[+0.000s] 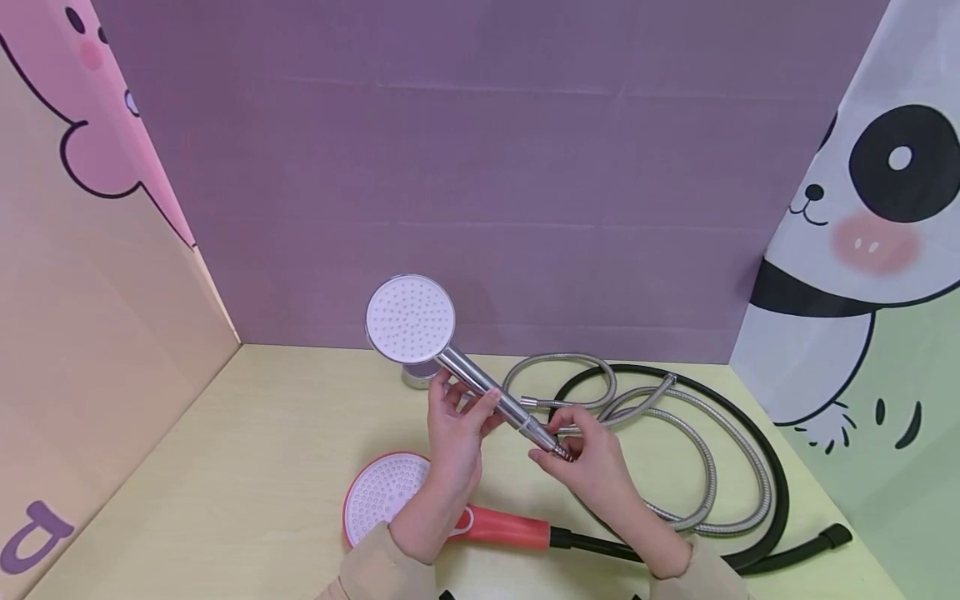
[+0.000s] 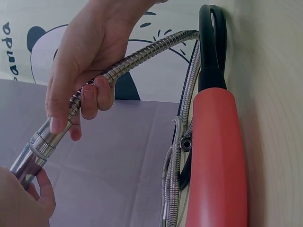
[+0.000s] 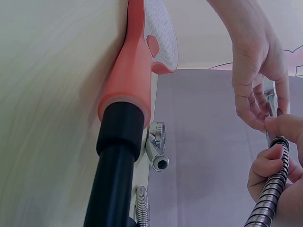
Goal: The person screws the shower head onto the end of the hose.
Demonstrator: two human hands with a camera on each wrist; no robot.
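A chrome shower head [image 1: 411, 319] with a round white face is held up, tilted, above the table. My left hand [image 1: 459, 437] grips it by its handle. At the handle's lower end, my right hand [image 1: 600, 467] pinches a ribbed metal shower hose [image 2: 142, 53] right by the joint. In the left wrist view the hose runs from the silver collar [image 2: 41, 145] through the right fingers. Below my hands lies a red shower head [image 1: 513, 527] with a white face, its handle joined to a black hose [image 1: 603, 546]. My left forearm hides part of it.
More coiled silver hoses [image 1: 705, 454] lie on the table's right side, ringed by the black hose's loop, whose end fitting [image 1: 835, 536] points right. A second chrome shower head [image 3: 157, 146] rests near the back wall. Printed panels [image 1: 847, 250] and a purple wall [image 1: 480, 167] enclose the table [image 1: 225, 467].
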